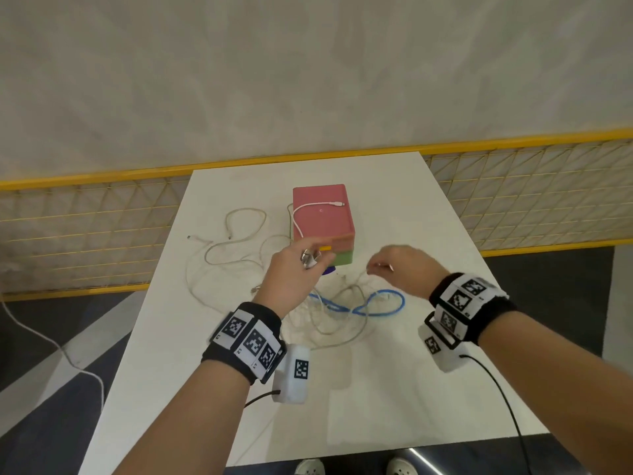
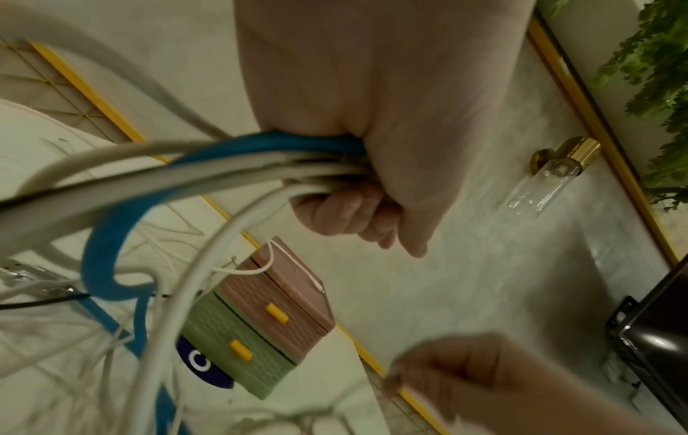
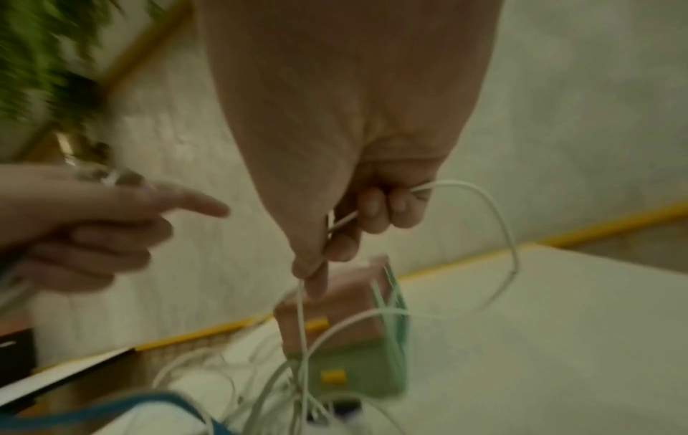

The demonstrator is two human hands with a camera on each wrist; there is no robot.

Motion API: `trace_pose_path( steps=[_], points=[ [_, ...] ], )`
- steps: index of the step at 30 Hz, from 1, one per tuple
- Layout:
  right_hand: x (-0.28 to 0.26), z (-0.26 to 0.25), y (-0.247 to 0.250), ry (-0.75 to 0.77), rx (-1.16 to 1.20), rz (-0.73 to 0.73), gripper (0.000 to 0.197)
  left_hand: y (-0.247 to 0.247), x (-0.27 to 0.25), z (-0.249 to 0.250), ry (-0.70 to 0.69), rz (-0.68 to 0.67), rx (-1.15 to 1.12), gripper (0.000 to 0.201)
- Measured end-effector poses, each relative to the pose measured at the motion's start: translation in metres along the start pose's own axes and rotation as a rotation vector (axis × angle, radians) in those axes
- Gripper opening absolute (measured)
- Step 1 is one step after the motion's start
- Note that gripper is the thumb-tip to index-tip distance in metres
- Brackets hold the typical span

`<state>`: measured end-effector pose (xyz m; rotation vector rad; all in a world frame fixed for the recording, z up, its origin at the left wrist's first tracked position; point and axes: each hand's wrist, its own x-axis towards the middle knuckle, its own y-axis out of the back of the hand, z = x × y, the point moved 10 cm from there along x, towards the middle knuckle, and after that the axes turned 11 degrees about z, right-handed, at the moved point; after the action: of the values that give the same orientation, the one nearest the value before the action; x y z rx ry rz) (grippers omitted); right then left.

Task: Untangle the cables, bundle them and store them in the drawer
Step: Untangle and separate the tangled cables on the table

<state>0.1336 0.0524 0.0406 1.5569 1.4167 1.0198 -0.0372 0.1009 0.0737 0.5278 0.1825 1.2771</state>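
Observation:
A tangle of white cables [image 1: 329, 317] with a blue cable [image 1: 370, 308] lies mid-table. My left hand [image 1: 301, 265] is raised in front of the drawer box and grips a bunch of cables [image 2: 260, 167], white ones and the blue one [image 2: 268, 141]. My right hand [image 1: 394, 269] is raised right of it and pinches one thin white cable [image 3: 480, 194]. The small drawer box [image 1: 322, 217] has a pink upper drawer [image 2: 294, 306] and a green lower drawer [image 2: 238, 353], both closed, with yellow handles. One white cable [image 1: 308, 209] lies across its top.
More white cable loops [image 1: 236, 241] trail over the table's left half. The white table [image 1: 394, 389] ends at a yellow mesh fence [image 1: 85, 228] behind. A loose white cord [image 1: 51, 341] runs over the floor at left. My shoes [image 1: 356, 467] show below the near edge.

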Motion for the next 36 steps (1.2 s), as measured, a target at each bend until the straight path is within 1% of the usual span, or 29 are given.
trace_pose_path(
  steps=[2,3,4,6,8,10,12,14,15,17,18,23,25,26,28,30,33,36],
  points=[
    [0.002,-0.036,0.037,0.174,0.023,0.132,0.019,-0.018,-0.004,0.012,-0.025,-0.099,-0.050,0.035],
    [0.001,-0.054,0.054,0.252,0.044,0.190,0.017,-0.028,-0.005,0.017,-0.035,-0.147,-0.075,0.034],
    [0.000,-0.068,0.067,0.306,0.050,0.225,0.016,-0.036,-0.006,0.022,-0.037,-0.178,-0.091,0.030],
    [-0.001,-0.085,0.086,0.350,0.004,0.260,0.015,-0.042,-0.003,0.022,-0.019,-0.165,-0.071,0.016],
    [-0.001,-0.086,0.107,0.321,-0.028,0.336,0.014,-0.037,0.004,0.015,-0.013,-0.102,0.011,0.019],
    [-0.001,-0.075,0.130,0.248,-0.001,0.419,0.013,-0.025,0.008,0.002,0.014,-0.034,0.121,0.023],
    [-0.002,-0.063,0.145,0.198,0.002,0.460,0.017,-0.014,0.009,-0.013,0.056,0.017,0.177,0.026],
    [-0.003,-0.054,0.150,0.168,-0.011,0.461,0.020,-0.008,0.007,-0.025,0.089,0.035,0.219,0.029],
    [-0.003,-0.051,0.150,0.160,-0.015,0.454,0.022,-0.005,0.006,-0.030,0.094,0.040,0.257,0.027],
    [-0.003,-0.046,0.148,0.157,-0.024,0.442,0.024,0.001,0.007,-0.040,0.086,0.058,0.374,0.023],
    [-0.005,-0.045,0.147,0.157,-0.023,0.444,0.025,0.006,0.008,-0.045,0.082,0.078,0.424,0.025],
    [-0.009,-0.035,0.147,0.111,0.039,0.496,0.029,0.028,0.005,-0.070,0.117,0.115,0.591,0.027],
    [-0.011,-0.036,0.148,0.084,0.025,0.531,0.030,0.032,0.003,-0.080,0.141,0.113,0.617,0.025],
    [-0.012,-0.035,0.151,0.060,-0.009,0.574,0.030,0.034,0.001,-0.088,0.162,0.100,0.626,0.025],
    [-0.015,-0.026,0.164,-0.033,-0.083,0.691,0.029,0.036,-0.006,-0.105,0.210,0.053,0.645,0.023],
    [-0.019,-0.012,0.177,-0.124,-0.082,0.768,0.027,0.040,-0.016,-0.126,0.256,0.009,0.659,0.022],
    [-0.019,0.002,0.180,-0.173,-0.018,0.770,0.025,0.043,-0.025,-0.140,0.254,-0.014,0.696,0.022],
    [-0.014,0.004,0.169,-0.146,0.057,0.755,0.022,0.046,-0.024,-0.131,0.253,0.046,0.584,0.014]
  ],
)
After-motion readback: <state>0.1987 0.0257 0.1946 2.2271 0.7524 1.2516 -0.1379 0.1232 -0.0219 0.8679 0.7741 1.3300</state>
